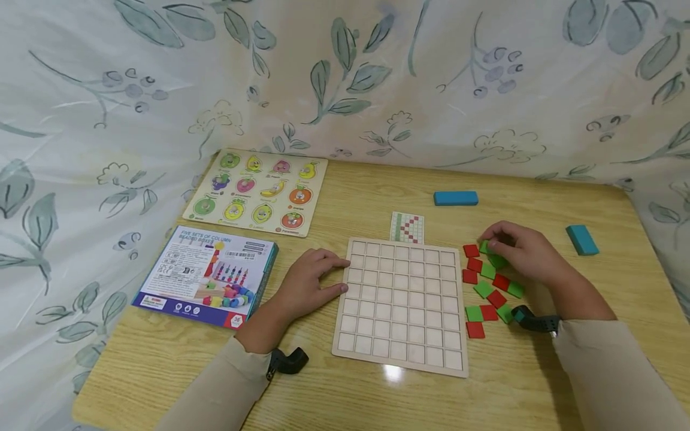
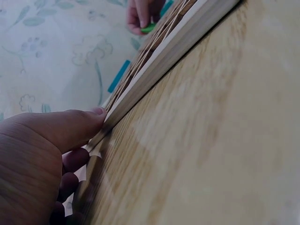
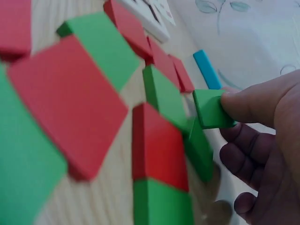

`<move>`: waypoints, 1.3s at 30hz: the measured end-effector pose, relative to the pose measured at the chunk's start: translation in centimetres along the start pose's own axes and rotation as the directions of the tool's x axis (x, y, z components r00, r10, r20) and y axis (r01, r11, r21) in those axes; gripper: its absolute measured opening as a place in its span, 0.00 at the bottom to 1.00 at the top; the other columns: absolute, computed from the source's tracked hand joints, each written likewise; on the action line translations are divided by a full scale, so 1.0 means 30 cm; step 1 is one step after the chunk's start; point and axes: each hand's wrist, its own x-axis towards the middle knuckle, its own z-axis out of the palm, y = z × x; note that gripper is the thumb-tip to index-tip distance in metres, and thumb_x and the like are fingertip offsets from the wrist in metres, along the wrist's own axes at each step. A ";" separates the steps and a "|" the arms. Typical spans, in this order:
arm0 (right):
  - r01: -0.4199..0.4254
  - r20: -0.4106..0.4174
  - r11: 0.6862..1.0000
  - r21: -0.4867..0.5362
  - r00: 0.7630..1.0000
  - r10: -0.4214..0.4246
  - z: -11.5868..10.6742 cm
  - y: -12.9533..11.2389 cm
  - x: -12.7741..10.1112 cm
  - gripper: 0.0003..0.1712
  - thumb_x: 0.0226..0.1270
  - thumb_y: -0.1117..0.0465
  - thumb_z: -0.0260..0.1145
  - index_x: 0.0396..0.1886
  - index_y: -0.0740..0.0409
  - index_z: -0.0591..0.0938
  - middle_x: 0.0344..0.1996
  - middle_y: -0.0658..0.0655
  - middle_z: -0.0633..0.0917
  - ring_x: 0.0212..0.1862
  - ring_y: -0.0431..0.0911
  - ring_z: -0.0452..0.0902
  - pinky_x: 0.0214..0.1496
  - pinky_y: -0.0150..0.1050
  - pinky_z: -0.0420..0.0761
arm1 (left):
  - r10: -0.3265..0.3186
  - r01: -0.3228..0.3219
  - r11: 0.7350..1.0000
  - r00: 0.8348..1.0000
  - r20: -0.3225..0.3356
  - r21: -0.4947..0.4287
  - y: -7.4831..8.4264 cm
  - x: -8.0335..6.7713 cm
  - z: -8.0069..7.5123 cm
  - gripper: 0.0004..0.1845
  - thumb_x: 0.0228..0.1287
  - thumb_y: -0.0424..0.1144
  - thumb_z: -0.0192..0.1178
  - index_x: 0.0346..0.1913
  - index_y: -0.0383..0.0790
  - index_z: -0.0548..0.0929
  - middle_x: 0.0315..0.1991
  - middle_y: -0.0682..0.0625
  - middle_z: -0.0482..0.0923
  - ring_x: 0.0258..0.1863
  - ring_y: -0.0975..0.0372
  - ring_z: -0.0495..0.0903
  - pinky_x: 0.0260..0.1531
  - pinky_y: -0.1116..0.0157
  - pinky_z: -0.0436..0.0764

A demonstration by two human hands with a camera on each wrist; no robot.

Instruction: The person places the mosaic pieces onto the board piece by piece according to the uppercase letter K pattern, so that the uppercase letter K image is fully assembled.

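Now my right hand (image 1: 525, 254) pinches one green tile (image 3: 212, 108) at the pile's 12 o'clock; best lifted straight, clear of neighbours. Left hand (image 1: 309, 281), fingers spread flat, presses the grid board (image 1: 401, 302) at its 9 o'clock edge, steadying it on the worktop (image 1: 539, 371).

Both arms wear long beige sleeves of soft, plain fabric that end at the wrists, the left sleeve (image 1: 226, 383) and the right sleeve (image 1: 609, 371) alike. A small black camera unit on a dark strap sits at each wrist, the left one (image 1: 288, 361) blocky, the right one (image 1: 533, 320) rounded. The left hand (image 1: 307, 284) and right hand (image 1: 520, 251) are bare, with short nails
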 end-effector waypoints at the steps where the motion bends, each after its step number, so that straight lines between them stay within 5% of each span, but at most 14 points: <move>1: -0.002 0.007 1.000 0.001 1.000 0.002 -0.001 -0.009 0.001 0.11 0.86 0.59 0.59 0.58 0.57 0.82 0.49 0.60 0.84 0.50 0.55 0.73 0.46 0.31 0.75 | -0.003 0.003 1.000 1.000 0.000 -0.001 0.000 0.000 0.000 0.23 0.65 0.46 0.78 0.62 0.47 0.89 0.56 0.51 0.83 0.56 0.56 0.78 0.57 0.52 0.79; 22: 0.112 0.069 0.990 0.089 0.991 -0.119 0.064 -0.230 0.089 0.07 0.84 0.61 0.62 0.52 0.57 0.84 0.45 0.57 0.84 0.49 0.52 0.73 0.44 0.39 0.78 | -0.013 0.013 1.000 1.000 0.006 -0.001 -0.001 0.002 -0.002 0.24 0.65 0.46 0.78 0.62 0.48 0.89 0.55 0.52 0.83 0.55 0.56 0.78 0.56 0.52 0.79; 39: 0.173 0.077 0.966 0.189 0.979 -0.191 0.151 -0.297 0.154 0.07 0.84 0.61 0.63 0.51 0.56 0.85 0.45 0.56 0.82 0.46 0.52 0.73 0.42 0.40 0.78 | -0.007 0.007 1.000 1.000 0.004 0.004 -0.010 0.004 0.002 0.24 0.65 0.47 0.78 0.63 0.48 0.89 0.56 0.52 0.83 0.56 0.56 0.78 0.57 0.52 0.79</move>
